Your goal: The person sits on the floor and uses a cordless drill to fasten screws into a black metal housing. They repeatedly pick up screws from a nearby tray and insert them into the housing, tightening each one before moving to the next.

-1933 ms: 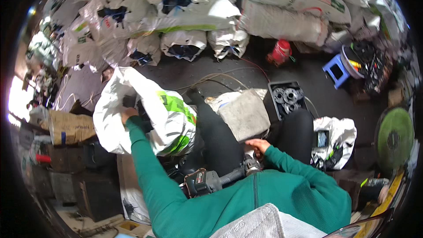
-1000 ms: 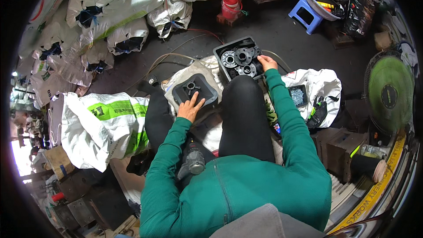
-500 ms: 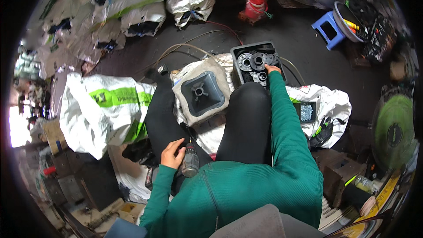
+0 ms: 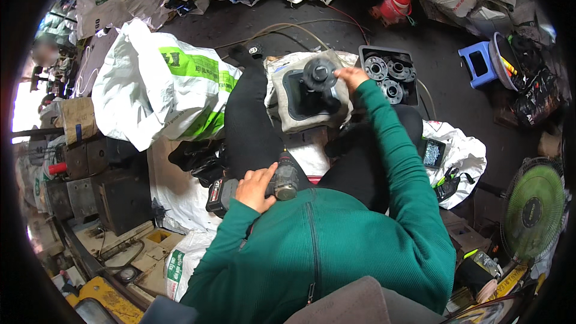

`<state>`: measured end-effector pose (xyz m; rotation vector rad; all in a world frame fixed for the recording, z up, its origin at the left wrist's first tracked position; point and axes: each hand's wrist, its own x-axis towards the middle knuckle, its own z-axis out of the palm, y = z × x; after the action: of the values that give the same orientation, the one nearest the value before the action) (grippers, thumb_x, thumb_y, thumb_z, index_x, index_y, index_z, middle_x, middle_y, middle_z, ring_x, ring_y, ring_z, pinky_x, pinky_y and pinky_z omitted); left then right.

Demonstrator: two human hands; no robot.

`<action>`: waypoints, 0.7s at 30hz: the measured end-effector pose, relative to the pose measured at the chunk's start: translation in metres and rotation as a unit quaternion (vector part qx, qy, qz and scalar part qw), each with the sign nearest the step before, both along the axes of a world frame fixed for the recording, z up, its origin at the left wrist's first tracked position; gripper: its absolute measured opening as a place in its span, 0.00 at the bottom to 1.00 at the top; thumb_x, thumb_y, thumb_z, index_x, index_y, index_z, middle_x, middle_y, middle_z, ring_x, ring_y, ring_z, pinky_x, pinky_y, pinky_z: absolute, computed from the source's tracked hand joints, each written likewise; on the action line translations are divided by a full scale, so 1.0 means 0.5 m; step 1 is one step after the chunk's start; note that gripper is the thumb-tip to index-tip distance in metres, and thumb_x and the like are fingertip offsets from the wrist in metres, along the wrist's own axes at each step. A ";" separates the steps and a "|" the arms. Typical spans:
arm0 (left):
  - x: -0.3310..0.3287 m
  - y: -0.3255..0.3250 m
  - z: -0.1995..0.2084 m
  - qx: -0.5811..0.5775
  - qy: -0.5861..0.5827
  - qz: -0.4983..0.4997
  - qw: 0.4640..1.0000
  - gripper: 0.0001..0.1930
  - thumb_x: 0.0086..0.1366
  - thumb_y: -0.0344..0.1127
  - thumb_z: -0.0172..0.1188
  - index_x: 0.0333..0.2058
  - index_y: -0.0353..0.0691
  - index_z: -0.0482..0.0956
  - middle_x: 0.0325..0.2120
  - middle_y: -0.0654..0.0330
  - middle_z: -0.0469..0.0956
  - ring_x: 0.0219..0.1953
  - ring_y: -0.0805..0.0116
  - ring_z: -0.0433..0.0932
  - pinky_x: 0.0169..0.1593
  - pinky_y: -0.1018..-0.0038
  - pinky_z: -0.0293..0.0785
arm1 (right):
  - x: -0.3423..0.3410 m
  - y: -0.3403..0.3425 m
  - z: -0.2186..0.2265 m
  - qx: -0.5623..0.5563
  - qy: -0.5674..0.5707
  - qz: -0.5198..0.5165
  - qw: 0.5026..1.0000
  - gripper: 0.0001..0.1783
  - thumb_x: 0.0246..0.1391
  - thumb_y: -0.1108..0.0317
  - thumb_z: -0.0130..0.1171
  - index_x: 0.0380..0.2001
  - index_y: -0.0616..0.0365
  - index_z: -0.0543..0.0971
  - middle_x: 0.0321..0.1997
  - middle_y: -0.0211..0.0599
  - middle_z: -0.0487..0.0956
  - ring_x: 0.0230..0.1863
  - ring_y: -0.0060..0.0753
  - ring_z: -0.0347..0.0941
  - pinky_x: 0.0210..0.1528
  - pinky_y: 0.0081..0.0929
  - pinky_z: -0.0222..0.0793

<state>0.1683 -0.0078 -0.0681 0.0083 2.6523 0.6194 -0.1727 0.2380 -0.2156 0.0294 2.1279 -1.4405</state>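
In my right hand (image 4: 353, 77), the fingers pinch the rim of a black round flanged disc (image 4: 320, 74) with a raised centre. The disc hangs over a grey padded block (image 4: 282, 87) and covers part of its dark, rounded-square hollow. My left hand (image 4: 257, 189) is wrapped round a cordless drill (image 4: 287, 177) lying on my left thigh, its bit pointing away from me. To the right of the block, a grey bin (image 4: 362, 54) holds several more round flanged parts.
A white and green sack (image 4: 138, 84) stands at left. On the right are a small black tray of metal bits (image 4: 432, 152) on a white bag, a green fan (image 4: 533, 211) and a blue stool (image 4: 478, 66). A red bucket (image 4: 396, 5) and a hose (image 4: 288, 25) lie farther off.
My right hand has come left from the bin with a flanged disc, now over the block. My left hand has closed round the drill. The whole view has shifted.
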 end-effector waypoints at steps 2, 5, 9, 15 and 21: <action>0.005 0.009 -0.007 -0.006 0.022 0.020 1.000 0.43 0.40 0.34 0.64 0.59 0.51 0.59 0.47 0.62 0.69 0.46 0.58 0.67 0.47 0.61 0.67 | 0.032 -0.054 -0.043 0.017 -0.063 0.012 0.998 0.21 0.42 0.49 0.65 0.32 0.55 0.81 0.21 0.29 0.75 0.19 0.23 0.65 0.23 0.24 0.63; 0.019 0.010 -0.011 -0.023 0.044 0.039 0.998 0.42 0.37 0.31 0.64 0.57 0.50 0.62 0.44 0.60 0.71 0.44 0.57 0.69 0.47 0.64 0.69 | 0.051 -0.070 -0.097 0.023 -0.109 -0.011 0.994 0.22 0.42 0.49 0.65 0.33 0.56 0.80 0.21 0.30 0.75 0.17 0.23 0.64 0.20 0.24 0.60; 0.016 0.005 -0.013 -0.038 0.046 0.032 0.998 0.43 0.37 0.32 0.65 0.58 0.51 0.61 0.43 0.60 0.70 0.42 0.57 0.70 0.45 0.64 0.70 | 0.035 -0.062 -0.125 0.028 -0.116 0.020 0.993 0.24 0.41 0.49 0.65 0.34 0.57 0.80 0.26 0.34 0.77 0.21 0.25 0.67 0.25 0.25 0.64; -0.021 0.028 -0.012 -0.081 -0.022 0.017 0.996 0.45 0.39 0.33 0.64 0.60 0.53 0.56 0.42 0.57 0.70 0.37 0.54 0.75 0.42 0.61 0.73 | 0.007 -0.076 -0.120 0.097 -0.049 0.055 0.993 0.23 0.40 0.49 0.65 0.36 0.54 0.81 0.31 0.38 0.80 0.27 0.29 0.73 0.34 0.27 0.68; -0.046 0.017 0.015 -0.010 -0.062 0.028 0.998 0.41 0.43 0.32 0.63 0.59 0.46 0.57 0.41 0.55 0.72 0.40 0.55 0.76 0.45 0.63 0.72 | 0.020 -0.075 -0.110 0.089 0.094 -0.004 0.992 0.20 0.40 0.51 0.65 0.34 0.54 0.82 0.33 0.42 0.80 0.35 0.32 0.76 0.42 0.26 0.69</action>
<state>0.1455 0.0008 -0.0608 -0.1077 2.5461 0.5913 -0.1630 0.2007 -0.2707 -0.0305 2.4066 -1.2987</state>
